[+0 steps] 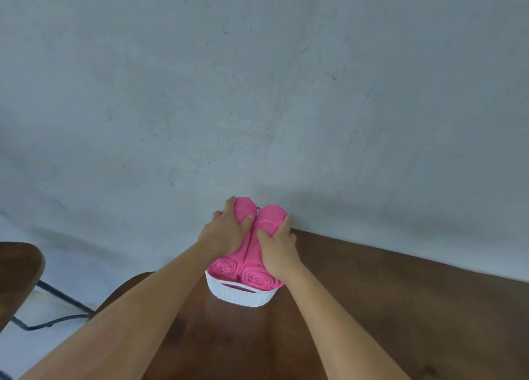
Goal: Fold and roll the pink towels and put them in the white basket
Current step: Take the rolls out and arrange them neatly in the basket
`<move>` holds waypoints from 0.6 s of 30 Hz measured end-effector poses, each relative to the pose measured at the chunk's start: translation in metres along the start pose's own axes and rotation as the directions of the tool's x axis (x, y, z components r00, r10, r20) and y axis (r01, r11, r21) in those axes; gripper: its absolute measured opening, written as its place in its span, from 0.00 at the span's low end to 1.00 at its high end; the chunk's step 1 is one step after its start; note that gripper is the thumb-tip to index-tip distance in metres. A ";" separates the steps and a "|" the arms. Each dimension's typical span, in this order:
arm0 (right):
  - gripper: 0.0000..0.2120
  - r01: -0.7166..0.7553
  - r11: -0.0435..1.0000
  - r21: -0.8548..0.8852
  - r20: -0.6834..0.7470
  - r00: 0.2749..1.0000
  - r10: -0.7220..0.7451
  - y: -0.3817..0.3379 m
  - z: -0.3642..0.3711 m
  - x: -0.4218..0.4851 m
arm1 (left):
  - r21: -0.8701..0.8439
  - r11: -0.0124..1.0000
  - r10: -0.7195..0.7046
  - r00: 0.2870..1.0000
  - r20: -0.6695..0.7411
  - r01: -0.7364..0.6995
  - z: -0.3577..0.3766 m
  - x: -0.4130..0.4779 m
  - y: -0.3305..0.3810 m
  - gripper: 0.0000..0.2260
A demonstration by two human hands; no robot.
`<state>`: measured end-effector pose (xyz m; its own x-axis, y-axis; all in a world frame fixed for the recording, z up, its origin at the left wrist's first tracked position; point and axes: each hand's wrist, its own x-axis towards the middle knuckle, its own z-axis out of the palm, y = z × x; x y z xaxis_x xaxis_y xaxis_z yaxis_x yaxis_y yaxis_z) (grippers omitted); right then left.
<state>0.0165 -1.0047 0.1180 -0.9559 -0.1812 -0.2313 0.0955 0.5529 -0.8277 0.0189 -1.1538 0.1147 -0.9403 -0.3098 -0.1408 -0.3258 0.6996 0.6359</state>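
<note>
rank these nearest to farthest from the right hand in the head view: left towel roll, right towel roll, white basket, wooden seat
1. right towel roll, gripped by the right hand
2. left towel roll and white basket, beside and below it: too close to call
3. wooden seat, far left

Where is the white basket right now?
Head view, lower centre: the basket sits on the table near the wall, holding two rolled towels that the left hand and right hand grip.
</note>
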 end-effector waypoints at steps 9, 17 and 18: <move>0.41 -0.028 0.998 -0.052 0.005 1.000 0.028 -0.023 0.007 0.070 | -0.018 1.000 -0.003 1.000 0.003 0.003 -0.010 0.068 -0.001 0.30; 0.44 -0.085 0.991 -0.106 0.037 0.995 0.090 -0.027 0.004 0.070 | 0.001 1.000 0.005 1.000 -0.016 -0.005 -0.006 0.074 -0.003 0.31; 0.44 -0.085 0.988 -0.132 0.043 0.995 0.091 -0.027 0.001 0.070 | 0.011 1.000 0.013 1.000 -0.018 -0.013 -0.007 0.074 -0.002 0.31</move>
<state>-0.0531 -1.0335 0.1237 -0.9302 -0.1652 -0.3277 0.1386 0.6685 -0.7307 -0.0491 -1.1825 0.1084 -0.9425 -0.3124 -0.1185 -0.3146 0.7108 0.6291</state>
